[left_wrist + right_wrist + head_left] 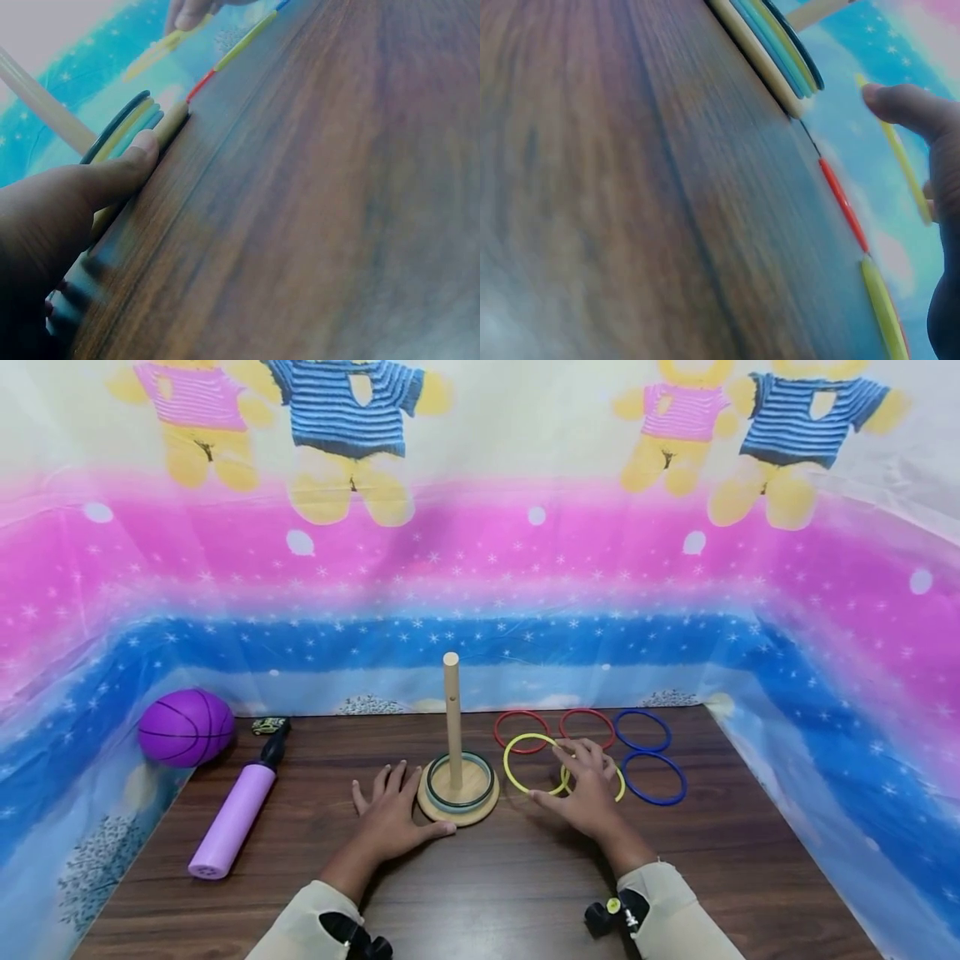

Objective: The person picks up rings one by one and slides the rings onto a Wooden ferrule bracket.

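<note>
A wooden ring stand (452, 718) has an upright peg and a round base (459, 819); stacked rings lie around the foot of the peg, with dark, yellow and light blue edges (780, 56) in the right wrist view. My left hand (390, 822) is beside the base, fingers spread, its thumb (141, 150) against the base's edge. To the right of the stand, my right hand (588, 793) pinches a yellow ring (506, 766), raised off the table and tilted. Another yellow ring (621, 785) lies on the table, partly hidden by that hand.
Two red rings (497, 727) and two blue rings (683, 777) lie flat at the back right. On the left are a purple ball (186, 728), a pink hand pump (234, 822) and a small toy car (268, 726). A printed cloth surrounds the wooden table (495, 893).
</note>
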### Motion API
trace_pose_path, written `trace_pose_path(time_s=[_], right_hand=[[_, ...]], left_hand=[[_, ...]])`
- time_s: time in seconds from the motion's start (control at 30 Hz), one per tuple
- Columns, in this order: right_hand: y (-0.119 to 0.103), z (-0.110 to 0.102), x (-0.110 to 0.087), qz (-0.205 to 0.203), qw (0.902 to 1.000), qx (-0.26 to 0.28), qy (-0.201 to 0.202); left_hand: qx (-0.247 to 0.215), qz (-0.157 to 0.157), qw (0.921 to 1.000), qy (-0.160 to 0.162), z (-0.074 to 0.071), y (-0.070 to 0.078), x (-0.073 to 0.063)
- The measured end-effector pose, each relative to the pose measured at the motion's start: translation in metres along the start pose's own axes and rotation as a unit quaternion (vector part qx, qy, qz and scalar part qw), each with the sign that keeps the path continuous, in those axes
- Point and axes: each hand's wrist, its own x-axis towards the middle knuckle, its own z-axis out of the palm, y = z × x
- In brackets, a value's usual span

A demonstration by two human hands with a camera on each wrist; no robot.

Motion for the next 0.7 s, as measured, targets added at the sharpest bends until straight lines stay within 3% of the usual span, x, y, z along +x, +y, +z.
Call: trace_pose_path(time_s=[0.43, 0.7], right_hand=[[-0.021, -0.009, 0.012, -0.043, 0.9955, 0.045, 0.071], [-0.053, -0.036, 0.033, 0.038, 0.9938, 0.079, 0.068]], left_hand=[[0.002, -0.003, 1.0, 0.0, 0.0, 0.001, 0.002], [-0.004, -0.002, 1.0, 0.0, 0.001, -0.001, 0.0]])
